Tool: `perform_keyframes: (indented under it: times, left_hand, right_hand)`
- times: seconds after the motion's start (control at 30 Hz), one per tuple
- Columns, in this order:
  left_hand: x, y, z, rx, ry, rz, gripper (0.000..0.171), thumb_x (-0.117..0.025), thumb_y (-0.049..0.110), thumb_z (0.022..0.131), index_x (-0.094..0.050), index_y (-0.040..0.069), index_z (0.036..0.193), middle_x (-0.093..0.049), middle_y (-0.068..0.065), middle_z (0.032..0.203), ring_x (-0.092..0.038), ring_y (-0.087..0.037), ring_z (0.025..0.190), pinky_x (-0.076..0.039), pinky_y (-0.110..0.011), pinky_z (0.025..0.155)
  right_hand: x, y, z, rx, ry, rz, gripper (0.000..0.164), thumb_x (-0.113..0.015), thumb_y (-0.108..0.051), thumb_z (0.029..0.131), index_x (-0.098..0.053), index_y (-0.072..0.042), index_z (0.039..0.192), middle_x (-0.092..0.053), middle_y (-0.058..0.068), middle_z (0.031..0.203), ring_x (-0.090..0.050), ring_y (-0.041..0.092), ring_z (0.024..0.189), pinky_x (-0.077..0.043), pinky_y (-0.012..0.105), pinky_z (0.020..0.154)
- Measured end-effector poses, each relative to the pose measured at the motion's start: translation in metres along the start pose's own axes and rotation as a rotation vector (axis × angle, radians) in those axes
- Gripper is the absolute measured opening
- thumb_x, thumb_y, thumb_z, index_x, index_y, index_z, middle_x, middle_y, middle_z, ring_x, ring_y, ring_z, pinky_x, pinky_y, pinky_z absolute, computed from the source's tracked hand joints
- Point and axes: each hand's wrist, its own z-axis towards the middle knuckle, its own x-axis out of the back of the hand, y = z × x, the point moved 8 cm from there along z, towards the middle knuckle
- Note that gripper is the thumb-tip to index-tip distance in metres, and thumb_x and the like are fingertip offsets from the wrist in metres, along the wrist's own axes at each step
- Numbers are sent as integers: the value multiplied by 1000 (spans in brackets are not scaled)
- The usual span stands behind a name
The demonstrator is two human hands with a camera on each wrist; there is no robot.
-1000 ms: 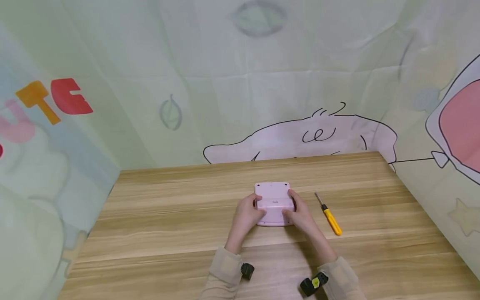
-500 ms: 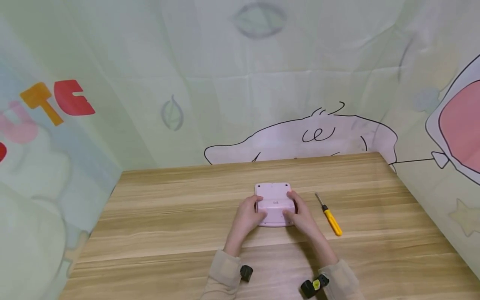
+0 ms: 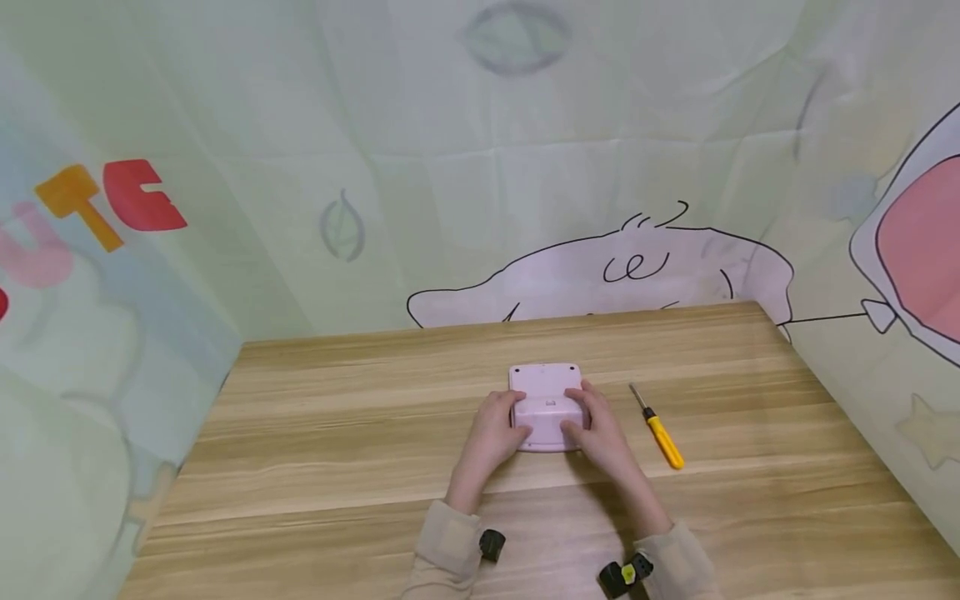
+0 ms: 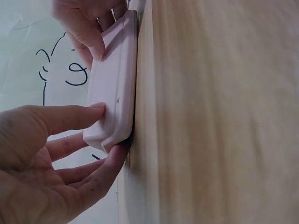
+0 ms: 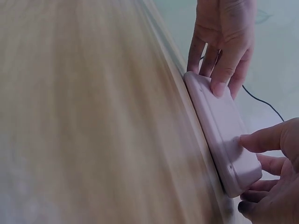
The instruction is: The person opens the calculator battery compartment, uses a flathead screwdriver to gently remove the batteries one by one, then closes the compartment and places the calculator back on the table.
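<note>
A pink calculator [image 3: 544, 383] lies with its back up on the wooden table, a raised band across its middle and small dark dots at its far corners. My left hand [image 3: 492, 429] grips its left side, thumb on the back; in the left wrist view, fingers of that hand [image 4: 56, 158] reach round the edge. On the opposite side my right hand [image 3: 602, 429] holds the calculator, its thumb and index finger on the back. The right wrist view shows other right-hand fingers [image 5: 261, 196] around the edge. The calculator's front is hidden.
A screwdriver [image 3: 662, 437] with a yellow handle lies to the right of the right hand, tip pointing away. The wooden table [image 3: 337, 433] ends at a cartoon-printed cloth [image 3: 420, 208] behind. Each wrist wears a small black camera [image 3: 492, 545].
My right index finger has shifted from the calculator's right edge inward onto its back. The left hand keeps its hold, and the calculator stays in about the same place.
</note>
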Motion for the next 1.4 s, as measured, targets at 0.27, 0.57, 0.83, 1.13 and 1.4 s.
perform_keyframes:
  times: [0.27,0.57,0.83,1.13,1.4]
  left_hand:
    - [-1,-1,1,-2,-6,10,49,-72,10,81,-58,0,126,-59,-21,117,-56,-33,109,-46,-48,97]
    - [2,-2,0,-4,2,8,49,-73,10,80,-59,1,125,-59,-20,117,-57,-31,104,-48,-47,93]
    - [1,-2,1,1,1,11,48,-73,10,79,-59,1,124,-59,-20,116,-57,-29,101,-48,-46,92]
    - [0,-4,2,20,-1,9,48,-73,9,79,-59,2,125,-58,-17,113,-55,-24,96,-49,-43,88]
    - [-1,-3,2,15,0,12,47,-73,9,79,-59,1,124,-58,-17,112,-54,-25,96,-48,-43,89]
  right_hand:
    - [-2,-6,-1,26,30,-50,44,-64,-5,86,-56,-6,129,-26,21,156,-23,45,143,-18,63,114]
    - [-6,-13,0,105,65,-98,38,-66,-6,84,-62,-7,122,-38,20,150,-23,42,144,-12,65,115]
    - [-6,-17,3,129,76,-110,33,-66,-5,83,-66,-8,116,-46,19,144,-26,42,143,-16,65,113]
    - [-6,-18,6,121,74,-140,28,-66,-5,84,-68,-10,111,-48,19,143,-28,42,142,-18,64,113]
    - [-6,-19,5,133,61,-140,27,-66,-3,84,-67,-9,110,-48,20,142,-28,43,141,-19,64,113]
